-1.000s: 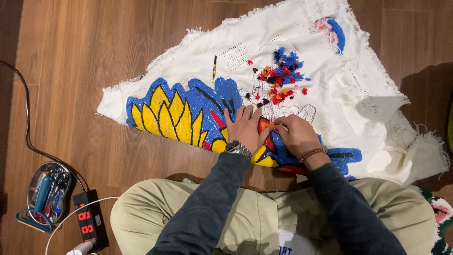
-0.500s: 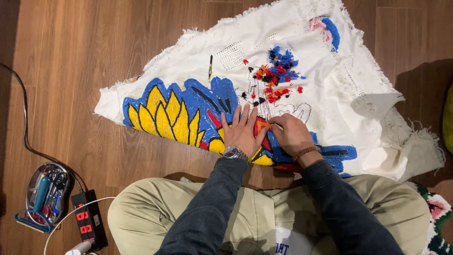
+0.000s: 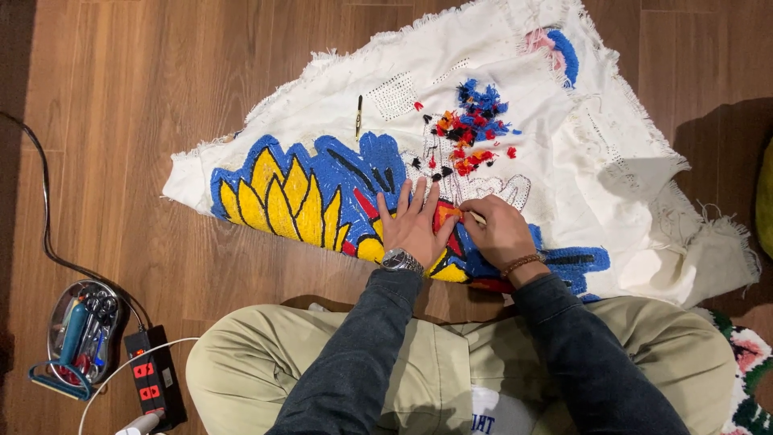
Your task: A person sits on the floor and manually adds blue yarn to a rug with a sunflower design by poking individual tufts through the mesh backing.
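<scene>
A white cloth (image 3: pixel 564 153) lies spread on the wooden floor, tufted with a yellow and blue flower shape (image 3: pixel 298 193) and red patches. My left hand (image 3: pixel 412 227) rests flat on the tufted part, fingers spread, with a wristwatch on the wrist. Right beside it my right hand (image 3: pixel 501 234), wearing a beaded bracelet, pinches a small tool or bit of yarn at an orange-red spot; what it grips is too small to tell. Loose red, blue, black and orange yarn scraps (image 3: pixel 471 129) lie on the cloth beyond my hands. A dark pen (image 3: pixel 358 117) lies on the cloth.
At the lower left a round tray (image 3: pixel 80 334) holds scissors and tools, next to a black power strip (image 3: pixel 153 379) with red switches and cables. A tufted rug corner (image 3: pixel 749 362) shows at the lower right. My legs in beige trousers fill the bottom.
The view shifted slightly. My hands stay on the same spot of the cloth, with the left fingers spread a little wider and the right hand working next to them.
</scene>
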